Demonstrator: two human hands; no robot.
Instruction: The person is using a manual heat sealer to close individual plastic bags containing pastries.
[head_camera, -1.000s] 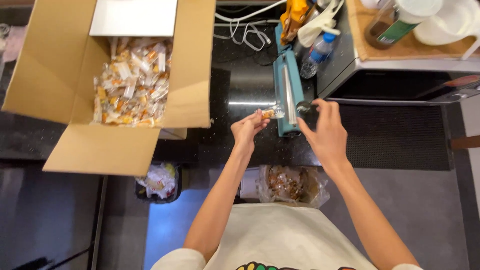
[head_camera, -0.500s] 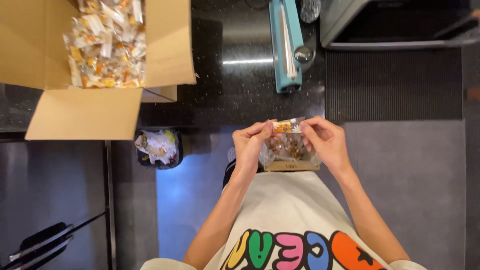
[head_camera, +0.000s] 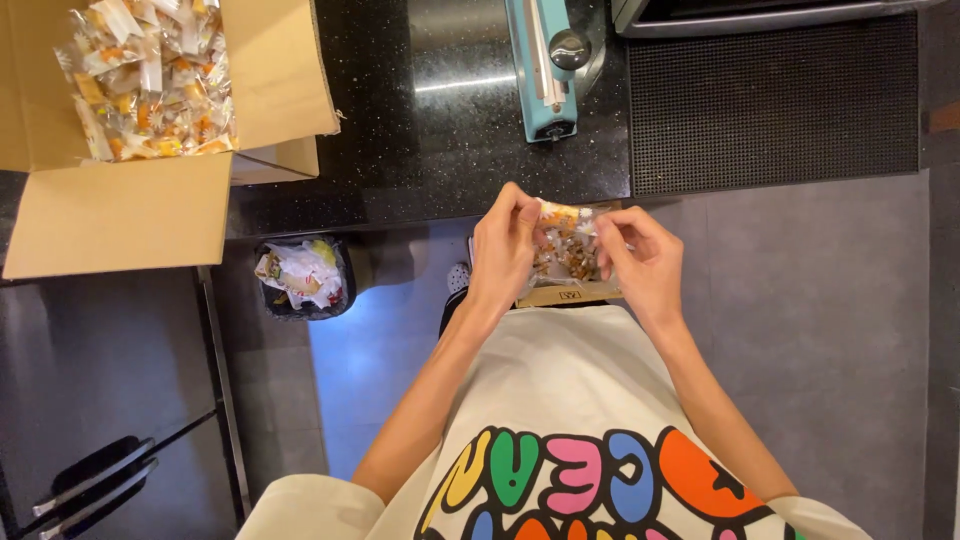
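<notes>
Far left, an open cardboard box (head_camera: 120, 215) sat on the black table (head_camera: 440, 150), its flaps spread wide, and it was heaped with small clear packets (head_camera: 150, 75) showing orange and white inside. Just below the table's edge, a little dark bin (head_camera: 300, 278) stood on the floor, stuffed with crumpled wrappers. Down in the bottom-left corner there was a dark, flat thing on the floor, too dim to make out.

Moving in towards the middle, the left hand (head_camera: 503, 250) was up in front of the body, fingers (head_camera: 520, 205) curled and pinching the left edge of a small clear snack bag (head_camera: 567, 245). That bag hung in the air between both hands, just off the near edge of the table and above the person's cream shirt with its bright coloured letters. Brown and orange bits showed through the plastic. Right under it a brown cardboard strip (head_camera: 570, 294) peeked out, close against the shirt.

Up above, on the table, a teal heat sealer (head_camera: 545, 70) lay with its black knob at the far end, well apart from the hands.

Then the right hand (head_camera: 645, 265), fingers closed on the bag's right edge, thumb and forefinger nipping the top corner. Furthest right, a black ribbed mat (head_camera: 775, 100) covered the table, with a metal appliance edge (head_camera: 770, 12) above it.
</notes>
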